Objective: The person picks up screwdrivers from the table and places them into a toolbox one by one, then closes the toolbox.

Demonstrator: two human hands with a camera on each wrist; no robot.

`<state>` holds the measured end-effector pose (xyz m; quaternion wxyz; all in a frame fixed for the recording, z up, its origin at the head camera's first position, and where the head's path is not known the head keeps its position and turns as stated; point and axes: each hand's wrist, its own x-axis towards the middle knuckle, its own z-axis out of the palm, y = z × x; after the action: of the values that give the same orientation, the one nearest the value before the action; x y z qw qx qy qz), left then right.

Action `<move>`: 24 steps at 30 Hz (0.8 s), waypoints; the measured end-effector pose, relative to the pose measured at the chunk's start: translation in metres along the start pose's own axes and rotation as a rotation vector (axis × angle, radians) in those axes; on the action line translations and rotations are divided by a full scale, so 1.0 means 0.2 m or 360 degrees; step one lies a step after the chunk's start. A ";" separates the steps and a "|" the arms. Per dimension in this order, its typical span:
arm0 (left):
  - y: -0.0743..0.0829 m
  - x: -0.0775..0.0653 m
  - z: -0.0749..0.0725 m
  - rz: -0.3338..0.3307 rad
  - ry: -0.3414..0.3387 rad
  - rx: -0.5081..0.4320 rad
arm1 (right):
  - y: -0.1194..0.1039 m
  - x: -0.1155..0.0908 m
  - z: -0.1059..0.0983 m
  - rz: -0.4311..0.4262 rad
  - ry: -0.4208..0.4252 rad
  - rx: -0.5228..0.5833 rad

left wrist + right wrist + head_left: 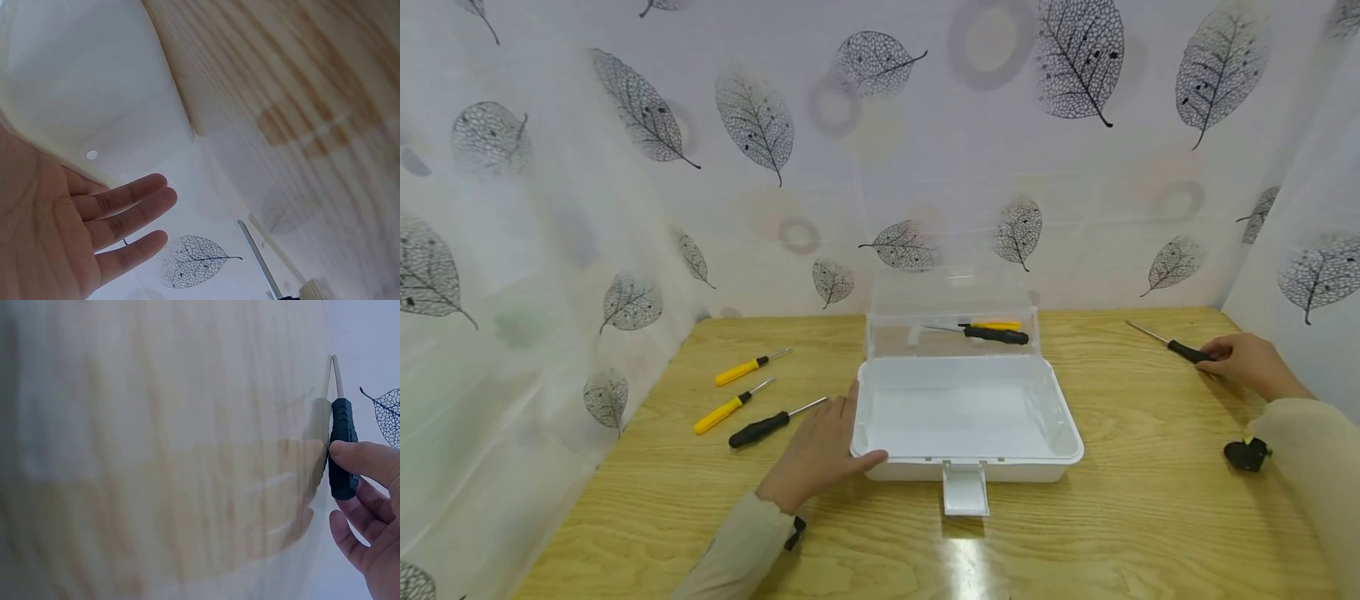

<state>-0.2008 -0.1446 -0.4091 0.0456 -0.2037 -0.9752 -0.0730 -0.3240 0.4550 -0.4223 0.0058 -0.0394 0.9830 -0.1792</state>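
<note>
Item: white toolbox [1060,433], lid up, mid-table; two screwdrivers, one black-handled [996,335] and one yellow-handled [997,325], lie behind it at the clear lid. Left hand [817,451], fingers relaxed and straight, rests against the box's left wall; right hand [1246,361] pinches the handle of a black screwdriver [1185,351] lying at the table's far right, well apart from the box. Step judged: gathering tools; next calls for lifting this one clear and carrying it leftward over the rim

table [1150,517]: pale wood, glossy
box [967,468]: smooth white plastic, clear lid
screwdriver [1176,347]: black ribbed handle, metal shaft
</note>
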 end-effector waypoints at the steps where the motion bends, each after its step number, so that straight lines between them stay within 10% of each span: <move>1: 0.00 0.00 0.00 -0.0001 -0.0001 -0.0005 | 0.00 0.00 0.00 0.0002 0.0001 0.0001; 24: 0.00 0.00 0.00 0.0016 0.0016 0.0008 | -0.02 -0.03 -0.02 0.0017 0.0009 0.0022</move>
<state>-0.2003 -0.1450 -0.4095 0.0515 -0.2083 -0.9741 -0.0715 -0.3183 0.4529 -0.4163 0.0044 -0.0336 0.9819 -0.1861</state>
